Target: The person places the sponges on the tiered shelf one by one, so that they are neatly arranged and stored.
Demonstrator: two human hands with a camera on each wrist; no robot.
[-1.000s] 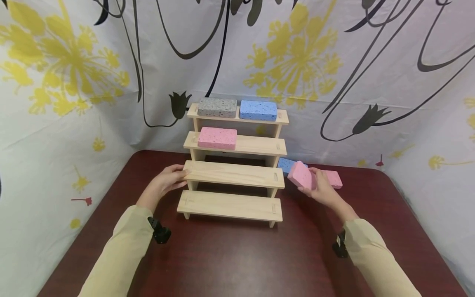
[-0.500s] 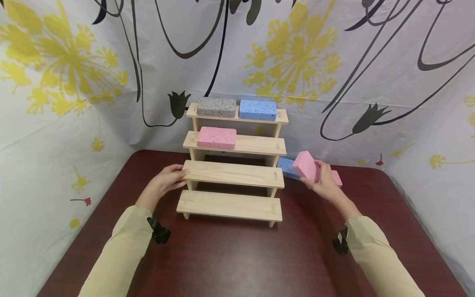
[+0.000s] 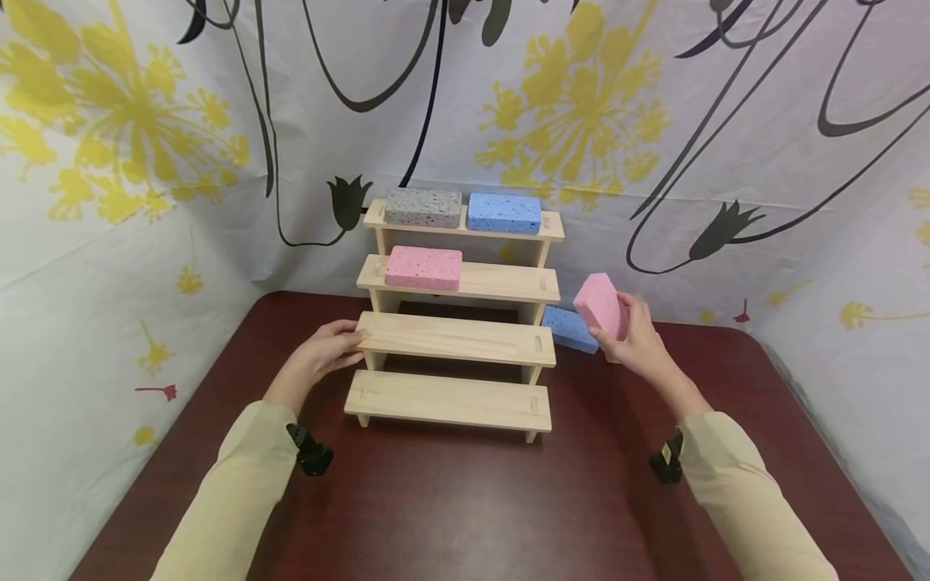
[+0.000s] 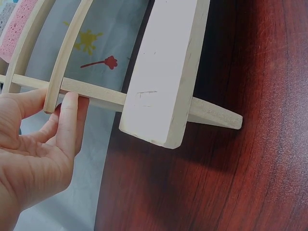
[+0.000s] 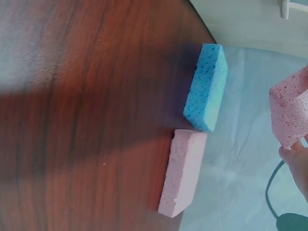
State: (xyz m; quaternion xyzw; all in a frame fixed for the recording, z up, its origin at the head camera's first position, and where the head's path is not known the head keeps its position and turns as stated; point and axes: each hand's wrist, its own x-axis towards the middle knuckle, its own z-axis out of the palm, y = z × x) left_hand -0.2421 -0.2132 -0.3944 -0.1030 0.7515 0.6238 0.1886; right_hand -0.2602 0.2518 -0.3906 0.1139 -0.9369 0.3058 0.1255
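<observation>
A light wooden four-tier stand (image 3: 458, 339) stands on the table. My left hand (image 3: 327, 353) grips the left end of its second-lowest shelf; in the left wrist view the thumb and fingers (image 4: 67, 122) pinch the board from opposite faces. My right hand (image 3: 639, 339) holds a pink sponge (image 3: 599, 303) tilted in the air, right of the stand; only part of it shows in the right wrist view. Below lie a blue sponge (image 5: 206, 86) and another pink sponge (image 5: 183, 173), end to end on the table. The hand mostly covers this pink one in the head view.
On the top shelf sit a grey sponge (image 3: 424, 207) and a blue sponge (image 3: 504, 213). One more pink sponge (image 3: 424, 268) lies at the left of the shelf below. A patterned cloth (image 3: 581, 105) hangs behind the dark red table (image 3: 436, 508) and along its sides.
My right hand has lifted the pink sponge higher and moved slightly right, uncovering more of the blue sponge on the table. The left hand keeps its grip on the shelf.
</observation>
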